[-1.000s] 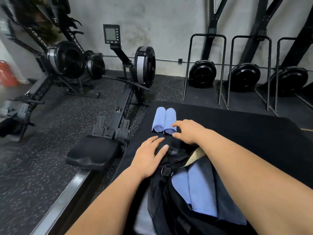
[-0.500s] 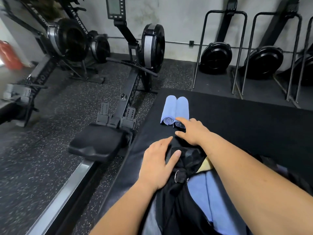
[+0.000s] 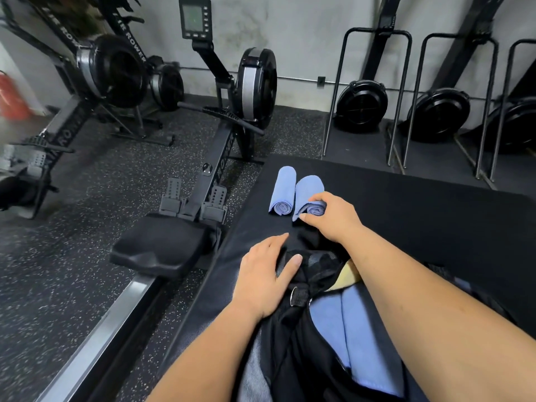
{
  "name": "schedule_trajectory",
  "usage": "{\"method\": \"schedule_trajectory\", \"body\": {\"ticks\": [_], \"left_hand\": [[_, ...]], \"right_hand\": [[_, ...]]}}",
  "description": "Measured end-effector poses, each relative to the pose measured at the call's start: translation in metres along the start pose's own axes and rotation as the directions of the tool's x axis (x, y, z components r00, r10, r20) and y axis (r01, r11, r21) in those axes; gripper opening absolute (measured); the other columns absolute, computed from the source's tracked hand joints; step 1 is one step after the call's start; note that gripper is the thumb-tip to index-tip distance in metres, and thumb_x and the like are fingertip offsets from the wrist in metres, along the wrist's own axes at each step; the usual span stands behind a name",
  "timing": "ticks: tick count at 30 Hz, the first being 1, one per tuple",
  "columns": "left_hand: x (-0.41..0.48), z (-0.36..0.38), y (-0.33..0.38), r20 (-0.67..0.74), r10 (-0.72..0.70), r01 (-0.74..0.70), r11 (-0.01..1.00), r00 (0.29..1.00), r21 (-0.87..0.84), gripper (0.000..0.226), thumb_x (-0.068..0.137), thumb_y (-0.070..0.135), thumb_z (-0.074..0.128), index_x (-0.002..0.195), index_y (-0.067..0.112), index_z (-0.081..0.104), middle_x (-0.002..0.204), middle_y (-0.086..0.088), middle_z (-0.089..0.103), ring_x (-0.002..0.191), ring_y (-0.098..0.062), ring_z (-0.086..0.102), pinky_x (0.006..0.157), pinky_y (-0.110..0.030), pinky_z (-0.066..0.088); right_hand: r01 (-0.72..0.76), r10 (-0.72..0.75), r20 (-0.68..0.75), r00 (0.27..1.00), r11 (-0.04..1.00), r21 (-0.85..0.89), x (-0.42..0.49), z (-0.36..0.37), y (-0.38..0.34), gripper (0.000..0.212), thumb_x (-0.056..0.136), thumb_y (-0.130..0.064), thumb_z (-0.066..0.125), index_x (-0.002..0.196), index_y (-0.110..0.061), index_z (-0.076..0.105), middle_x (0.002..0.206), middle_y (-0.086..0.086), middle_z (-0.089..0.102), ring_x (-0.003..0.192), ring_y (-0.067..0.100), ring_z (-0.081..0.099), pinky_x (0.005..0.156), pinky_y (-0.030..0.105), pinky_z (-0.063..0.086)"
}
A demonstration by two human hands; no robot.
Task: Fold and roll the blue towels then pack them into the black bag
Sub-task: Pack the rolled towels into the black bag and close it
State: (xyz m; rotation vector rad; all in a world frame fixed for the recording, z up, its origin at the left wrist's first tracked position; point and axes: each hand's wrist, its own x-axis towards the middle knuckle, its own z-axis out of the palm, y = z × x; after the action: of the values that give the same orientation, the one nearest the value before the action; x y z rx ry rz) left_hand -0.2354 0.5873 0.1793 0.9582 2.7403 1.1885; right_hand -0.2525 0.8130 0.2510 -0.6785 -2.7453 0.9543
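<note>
Since half a second ago the right hand [image 3: 333, 219] has closed thumb and fingers round the near end of the right rolled towel [image 3: 309, 188], skewing it away from the left rolled towel [image 3: 282, 188] at its 9 o'clock. The left hand [image 3: 266, 281] rests flat, fingers straight, on the black bag [image 3: 290, 361], at 6 o'clock from the rolls. Blue towels [image 3: 359, 340] lie inside it.

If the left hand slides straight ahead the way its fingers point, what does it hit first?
Probably the near end of the right rolled towel, which the right hand grips; only a strip of black mat lies between. The left hand rests flat on the black bag. Depth is uncertain.
</note>
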Motion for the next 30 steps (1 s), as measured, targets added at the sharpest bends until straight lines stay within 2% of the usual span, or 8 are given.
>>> {"method": "schedule_trajectory", "body": {"ticks": [6, 12, 16, 18, 21, 24, 27, 30], "left_hand": [[0.003, -0.006, 0.002, 0.096, -0.075, 0.087, 0.987, 0.993, -0.138, 0.088, 0.09, 0.088, 0.03, 0.159, 0.033, 0.039, 0.159, 0.012, 0.042, 0.148, -0.009, 0.034, 0.124, -0.032, 0.027], [0.008, -0.04, 0.038, 0.037, -0.095, 0.101, 0.965, 0.995, -0.243, 0.085, 0.09, 0.085, 0.034, 0.158, 0.034, 0.042, 0.159, 0.011, 0.043, 0.149, -0.012, 0.032, 0.125, -0.038, 0.027], [0.014, -0.072, 0.082, -0.078, -0.043, 0.015, 0.942, 0.996, -0.335, 0.065, 0.1, 0.066, 0.045, 0.148, 0.024, 0.057, 0.138, 0.014, 0.054, 0.132, -0.005, 0.048, 0.12, -0.034, 0.035], [0.016, -0.084, 0.104, -0.075, -0.04, 0.01, 0.931, 0.996, -0.365, 0.061, 0.102, 0.064, 0.042, 0.146, 0.025, 0.059, 0.142, 0.01, 0.058, 0.13, -0.006, 0.05, 0.116, -0.03, 0.036], [0.019, -0.094, 0.132, -0.039, -0.047, 0.031, 0.937, 0.998, -0.347, 0.055, 0.102, 0.076, 0.026, 0.114, 0.039, 0.065, 0.122, 0.009, 0.069, 0.119, -0.019, 0.059, 0.11, -0.045, 0.044], [0.007, -0.102, 0.164, -0.058, -0.1, 0.071, 0.923, 0.993, -0.379, 0.047, 0.107, 0.063, 0.028, 0.091, 0.031, 0.059, 0.103, 0.001, 0.068, 0.102, -0.024, 0.061, 0.1, -0.042, 0.047], [-0.004, -0.093, 0.179, -0.041, -0.141, 0.104, 0.869, 0.989, -0.484, 0.052, 0.099, 0.06, 0.037, 0.093, 0.017, 0.065, 0.1, -0.011, 0.071, 0.101, -0.036, 0.066, 0.102, -0.049, 0.052], [-0.013, -0.079, 0.184, 0.002, -0.214, 0.176, 0.799, 0.977, -0.575, 0.043, 0.087, 0.057, 0.054, 0.116, 0.029, 0.071, 0.1, -0.004, 0.073, 0.094, -0.034, 0.07, 0.101, -0.052, 0.056]], "right_hand": [[-0.08, 0.107, -0.057, 0.993, 0.932, 0.354, -0.021, -0.023, -0.005, 0.051, 0.067, -0.042, 0.097, 0.11, -0.032, 0.072, 0.11, -0.011, 0.071, 0.101, 0.015, 0.069, 0.094, 0.04, 0.058], [-0.042, 0.079, -0.07, 0.994, 0.902, 0.43, -0.054, -0.062, -0.022, 0.056, 0.067, -0.04, 0.098, 0.116, -0.032, 0.072, 0.113, -0.012, 0.069, 0.099, 0.014, 0.068, 0.09, 0.038, 0.058], [0.025, 0.032, -0.113, 0.993, 0.883, 0.469, -0.08, -0.087, -0.037, 0.035, 0.078, -0.039, 0.091, 0.109, -0.032, 0.076, 0.107, -0.013, 0.073, 0.098, 0.011, 0.069, 0.086, 0.034, 0.058], [0.025, 0.045, -0.117, 0.992, 0.844, 0.536, -0.099, -0.101, -0.048, 0.019, 0.091, -0.045, 0.078, 0.103, -0.03, 0.078, 0.105, -0.007, 0.075, 0.095, 0.017, 0.069, 0.08, 0.035, 0.058], [-0.03, 0.097, -0.078, 0.992, 0.795, 0.605, -0.126, -0.12, -0.062, 0.035, 0.104, -0.049, 0.057, 0.102, -0.024, 0.081, 0.099, 0.003, 0.078, 0.078, 0.019, 0.065, 0.067, 0.032, 0.055], [-0.038, 0.111, -0.072, 0.991, 0.759, 0.65, -0.157, -0.13, -0.062, 0.037, 0.106, -0.045, 0.055, 0.097, -0.022, 0.082, 0.094, 0.003, 0.078, 0.07, 0.018, 0.061, 0.064, 0.031, 0.052], [-0.012, 0.082, -0.079, 0.993, 0.764, 0.645, -0.186, -0.134, -0.053, 0.028, 0.101, -0.038, 0.066, 0.085, -0.02, 0.08, 0.08, 0.001, 0.073, 0.061, 0.016, 0.056, 0.059, 0.029, 0.048], [0.008, 0.047, -0.068, 0.997, 0.768, 0.641, -0.209, -0.138, -0.042, 0.024, 0.095, -0.033, 0.075, 0.076, -0.018, 0.073, 0.068, -0.002, 0.064, 0.054, 0.011, 0.052, 0.05, 0.026, 0.041]]}}
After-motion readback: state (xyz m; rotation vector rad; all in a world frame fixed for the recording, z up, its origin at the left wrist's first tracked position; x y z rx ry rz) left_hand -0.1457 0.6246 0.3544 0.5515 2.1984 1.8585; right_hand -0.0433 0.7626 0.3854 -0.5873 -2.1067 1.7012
